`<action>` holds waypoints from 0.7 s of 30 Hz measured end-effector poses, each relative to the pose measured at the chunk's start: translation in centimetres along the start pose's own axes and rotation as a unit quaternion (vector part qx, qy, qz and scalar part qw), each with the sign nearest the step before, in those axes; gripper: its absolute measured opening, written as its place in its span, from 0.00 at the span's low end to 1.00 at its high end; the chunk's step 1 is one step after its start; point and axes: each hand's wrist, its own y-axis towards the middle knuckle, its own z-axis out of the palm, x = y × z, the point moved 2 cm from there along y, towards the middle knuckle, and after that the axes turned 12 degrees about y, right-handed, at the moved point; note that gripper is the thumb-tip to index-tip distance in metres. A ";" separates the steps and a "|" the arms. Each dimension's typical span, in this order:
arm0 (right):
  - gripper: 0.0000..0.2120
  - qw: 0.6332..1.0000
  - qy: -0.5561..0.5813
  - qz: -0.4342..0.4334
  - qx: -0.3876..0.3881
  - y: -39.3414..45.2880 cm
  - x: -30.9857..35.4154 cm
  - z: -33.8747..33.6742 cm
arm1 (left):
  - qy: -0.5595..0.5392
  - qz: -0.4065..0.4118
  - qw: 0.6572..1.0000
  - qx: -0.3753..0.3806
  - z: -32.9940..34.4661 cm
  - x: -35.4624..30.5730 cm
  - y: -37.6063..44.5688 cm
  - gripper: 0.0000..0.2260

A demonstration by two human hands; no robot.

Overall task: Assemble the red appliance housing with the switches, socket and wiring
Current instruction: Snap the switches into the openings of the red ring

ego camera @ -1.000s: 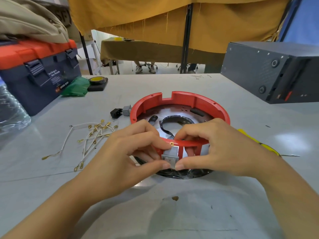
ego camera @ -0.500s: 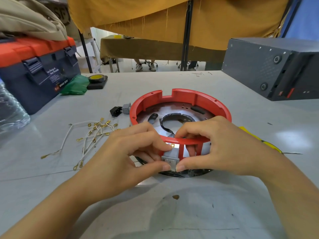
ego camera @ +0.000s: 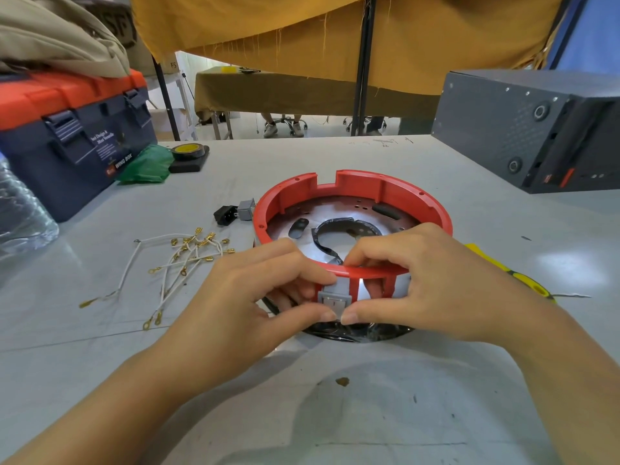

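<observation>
The round red housing lies on the grey table with a shiny metal plate inside it. A small grey rocker switch sits in a slot of the near wall. My left hand pinches the switch from the left, thumb under it, fingers on the rim. My right hand pinches it from the right, forefinger over the red rim, thumb at the switch's lower corner. A black socket and a second grey switch lie just left of the housing. White wires with brass terminals are spread further left.
A blue and orange toolbox stands at the far left beside a plastic bottle. Green bag and black tape roll lie behind the wires. A dark grey box stands at the far right. A yellow-handled tool lies behind my right wrist.
Both hands keep their pinch on the grey switch at the near wall; the switch sits slightly lower in its slot. The view has shifted a little.
</observation>
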 end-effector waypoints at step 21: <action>0.12 0.998 0.054 -0.004 -0.015 0.1 -0.6 0.1 | 0.032 -0.076 0.996 0.027 0.3 1.8 0.4 0.13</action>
